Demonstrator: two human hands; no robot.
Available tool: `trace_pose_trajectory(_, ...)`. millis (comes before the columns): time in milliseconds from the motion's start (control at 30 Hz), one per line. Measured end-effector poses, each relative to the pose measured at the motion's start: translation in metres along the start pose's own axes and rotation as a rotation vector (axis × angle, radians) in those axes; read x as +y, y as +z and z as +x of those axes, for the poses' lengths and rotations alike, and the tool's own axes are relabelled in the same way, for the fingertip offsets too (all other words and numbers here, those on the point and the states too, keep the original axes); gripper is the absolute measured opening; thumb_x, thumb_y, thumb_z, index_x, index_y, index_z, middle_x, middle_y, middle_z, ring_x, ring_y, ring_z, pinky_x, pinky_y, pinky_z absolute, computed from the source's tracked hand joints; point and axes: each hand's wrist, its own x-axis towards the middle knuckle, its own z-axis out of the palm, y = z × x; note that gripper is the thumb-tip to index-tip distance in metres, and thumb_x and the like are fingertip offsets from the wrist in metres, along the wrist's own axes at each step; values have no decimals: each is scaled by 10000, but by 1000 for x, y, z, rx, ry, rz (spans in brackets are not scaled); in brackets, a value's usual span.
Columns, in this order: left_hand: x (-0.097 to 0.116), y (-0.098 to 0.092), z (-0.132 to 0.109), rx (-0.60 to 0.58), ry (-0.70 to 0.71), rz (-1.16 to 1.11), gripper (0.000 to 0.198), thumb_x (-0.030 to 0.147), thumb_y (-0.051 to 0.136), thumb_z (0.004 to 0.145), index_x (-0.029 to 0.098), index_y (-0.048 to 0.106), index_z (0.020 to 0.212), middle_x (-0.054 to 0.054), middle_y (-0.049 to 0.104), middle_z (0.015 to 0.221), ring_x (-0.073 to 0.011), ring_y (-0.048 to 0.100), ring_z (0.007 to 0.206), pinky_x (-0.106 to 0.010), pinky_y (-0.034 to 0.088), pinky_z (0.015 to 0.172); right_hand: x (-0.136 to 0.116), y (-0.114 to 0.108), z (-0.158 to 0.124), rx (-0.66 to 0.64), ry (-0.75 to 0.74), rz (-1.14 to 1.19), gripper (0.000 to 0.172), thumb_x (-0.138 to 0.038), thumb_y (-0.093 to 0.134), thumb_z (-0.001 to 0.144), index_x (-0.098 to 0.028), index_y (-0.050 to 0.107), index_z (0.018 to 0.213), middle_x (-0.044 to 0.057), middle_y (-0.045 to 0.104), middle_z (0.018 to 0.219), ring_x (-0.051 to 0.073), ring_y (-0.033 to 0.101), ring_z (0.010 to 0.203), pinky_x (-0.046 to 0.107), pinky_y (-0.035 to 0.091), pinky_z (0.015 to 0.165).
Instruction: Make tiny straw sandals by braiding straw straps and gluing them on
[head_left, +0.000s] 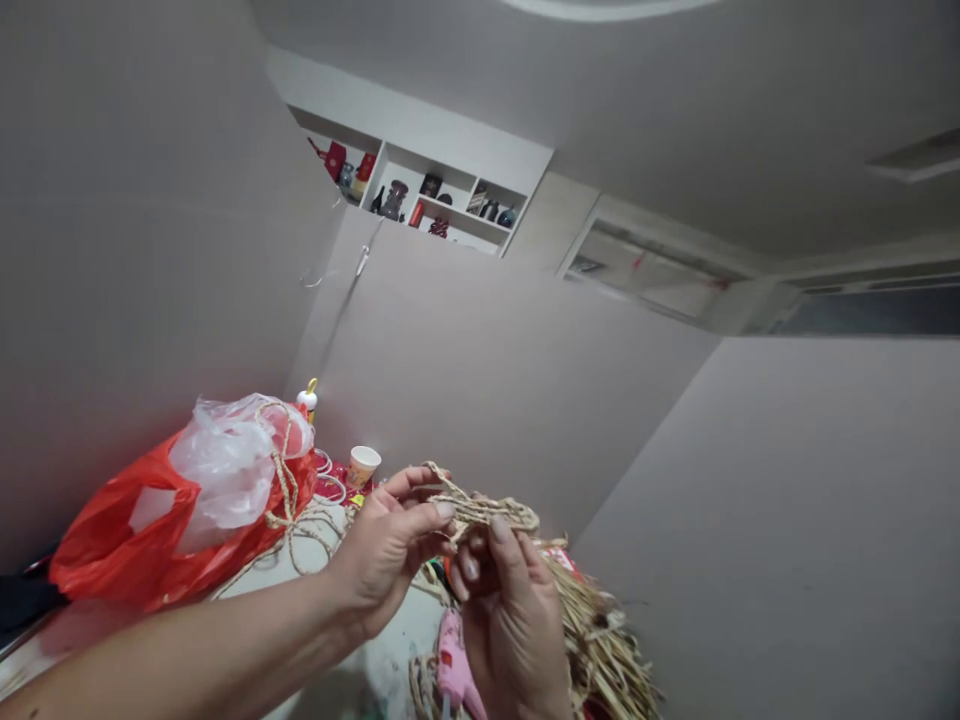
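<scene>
Between both hands, above the table, is a small coiled bundle of braided straw cord (487, 512). My left hand (394, 535) pinches its left end between thumb and fingers. The fingers of my right hand (514, 600) are closed on the bundle's right part, thumb on top. More of the braided cord (289, 500) trails over a plastic bag and onto the table at the left. Below my right hand lies a pink glue gun (454, 660), partly covered by the wrist. Loose dry straw (600, 640) is heaped to the right of that hand.
At the left sits a red plastic bag (135, 545) with a clear plastic bag (225, 460) on it. A paper cup (364, 465) and a white bottle (307, 398) stand at the back of the white table (360, 670). Grey partitions (465, 380) enclose it; shelves hang beyond.
</scene>
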Motion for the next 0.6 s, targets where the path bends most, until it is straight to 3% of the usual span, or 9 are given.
trace_pose_trajectory(133,-7,2,4,-18,-9,-18,318,142,803,645,148,627,910,0,645,813,-66,575,623,-183,475,594,-13,5,15,3,-25,-118,338,-415,816,679,-172,723,896,-55,522,536,75,403,452,193,349,422)
trace_pose_trajectory(267,-1,-2,3,-84,-128,111,273,209,779,672,131,618,878,-31,648,791,-95,609,627,-221,484,608,-26,0,35,-60,-134,-331,305,-429,782,721,-146,744,829,-50,499,501,83,405,457,209,326,433)
trace_pose_trajectory(367,13,-5,2,-111,-220,300,265,363,700,730,130,580,692,-46,627,675,-128,602,554,-256,461,551,-45,-5,47,-141,-210,-529,299,-431,752,755,-136,743,808,-46,486,493,90,398,457,225,308,442)
trace_pose_trajectory(433,25,-6,2,-83,-65,419,281,371,670,747,152,545,624,-21,601,615,-117,557,529,-249,429,539,-58,-7,51,-239,-172,-627,296,-428,741,769,-133,741,787,-46,476,492,84,379,456,226,289,449)
trace_pose_trajectory(533,37,-7,5,-42,264,655,167,301,680,760,161,622,692,-15,635,687,-130,570,674,-255,437,686,-70,-12,48,-352,-92,-690,300,-440,723,786,-141,739,798,-40,483,509,85,373,468,228,280,461)
trace_pose_trajectory(600,38,-9,8,-93,265,762,128,296,681,771,170,691,793,-32,673,775,-150,585,754,-269,432,737,-70,-15,43,-379,-88,-699,294,-443,708,800,-149,732,809,-32,501,535,93,386,490,231,293,472)
